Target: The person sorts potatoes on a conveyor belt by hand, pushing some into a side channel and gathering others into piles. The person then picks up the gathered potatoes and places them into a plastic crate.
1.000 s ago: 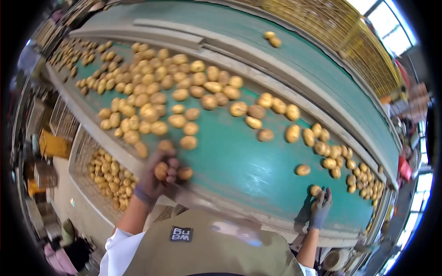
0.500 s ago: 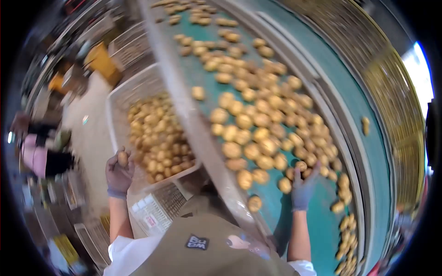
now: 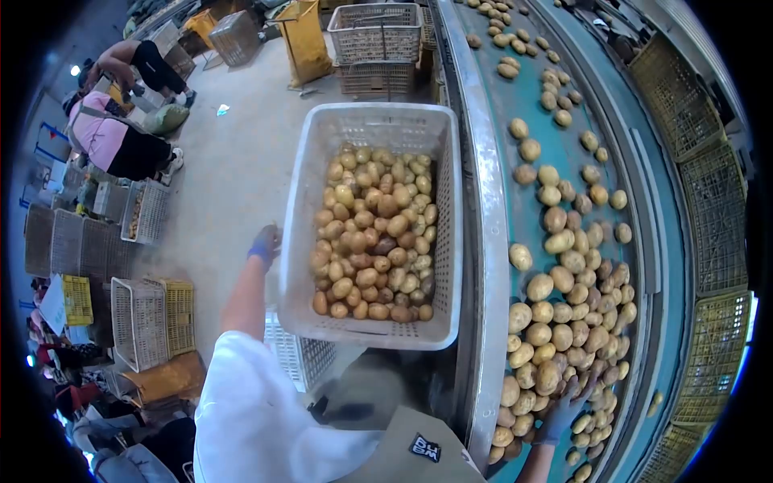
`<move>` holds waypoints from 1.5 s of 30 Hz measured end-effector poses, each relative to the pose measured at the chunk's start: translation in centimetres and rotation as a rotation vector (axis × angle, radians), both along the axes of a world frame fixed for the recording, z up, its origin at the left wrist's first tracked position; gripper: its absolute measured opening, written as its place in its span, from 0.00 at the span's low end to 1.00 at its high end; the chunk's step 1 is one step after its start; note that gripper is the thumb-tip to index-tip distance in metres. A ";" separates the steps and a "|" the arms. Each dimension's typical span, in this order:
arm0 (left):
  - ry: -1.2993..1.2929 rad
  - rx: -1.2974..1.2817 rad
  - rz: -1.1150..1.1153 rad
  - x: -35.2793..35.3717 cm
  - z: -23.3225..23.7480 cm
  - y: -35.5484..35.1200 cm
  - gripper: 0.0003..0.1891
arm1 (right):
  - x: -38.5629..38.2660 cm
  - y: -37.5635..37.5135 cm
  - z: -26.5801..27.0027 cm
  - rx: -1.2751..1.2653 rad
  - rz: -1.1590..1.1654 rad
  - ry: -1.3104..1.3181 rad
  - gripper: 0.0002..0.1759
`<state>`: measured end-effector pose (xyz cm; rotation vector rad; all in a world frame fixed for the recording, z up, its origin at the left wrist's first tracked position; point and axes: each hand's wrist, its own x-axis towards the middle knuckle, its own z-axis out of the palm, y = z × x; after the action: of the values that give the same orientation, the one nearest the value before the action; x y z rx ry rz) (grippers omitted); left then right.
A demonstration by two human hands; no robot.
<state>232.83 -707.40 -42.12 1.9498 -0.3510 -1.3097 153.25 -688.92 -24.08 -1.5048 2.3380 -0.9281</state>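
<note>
My left hand (image 3: pixel 264 243), in a bluish glove, is beside the left wall of a white plastic crate (image 3: pixel 291 217). Its fingers look curled in, and what they hold, if anything, does not show. Inside the crate lies a heap of potatoes (image 3: pixel 374 241), mostly yellow-brown with some darker ones. Over on the green conveyor belt (image 3: pixel 515 88), my gloved right hand (image 3: pixel 562 414) rests among loose potatoes (image 3: pixel 572 322). Its fingers are spread and touch several of them, with none clearly gripped.
A metal rail (image 3: pixel 487 193) separates crate and belt. Stacked crates (image 3: pixel 374 36) and a yellow sack (image 3: pixel 304 44) stand behind. Two people bend over at the far left, one in a pink top (image 3: pixel 101 129). Yellow crates (image 3: pixel 708 362) line the right side.
The view has swung left, so the crate now sits in the middle. The potato seen in my left hand earlier is no longer visible there. My right hand stays among the belt's potatoes.
</note>
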 end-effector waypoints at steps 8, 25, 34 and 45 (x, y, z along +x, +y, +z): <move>-0.299 -0.308 0.038 5.2 -0.5 -1.6 0.30 | 5.9 -5.7 2.1 -0.107 -0.102 -0.030 0.39; -0.441 -0.931 -1.107 -42.0 28.8 -8.7 0.21 | 5.6 -18.0 9.2 -0.168 0.187 -1.094 0.33; 0.012 -1.518 -2.307 -59.5 25.0 2.9 0.28 | 6.5 19.5 10.1 0.351 -0.667 0.042 0.54; -0.498 -1.699 -2.501 -57.8 21.6 -3.2 0.18 | 13.7 7.8 6.9 0.367 -0.568 -0.196 0.64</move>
<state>175.02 -710.56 -20.55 -0.6497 -3.0543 -0.3948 166.94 -681.09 -17.18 -0.5915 2.6385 -0.6534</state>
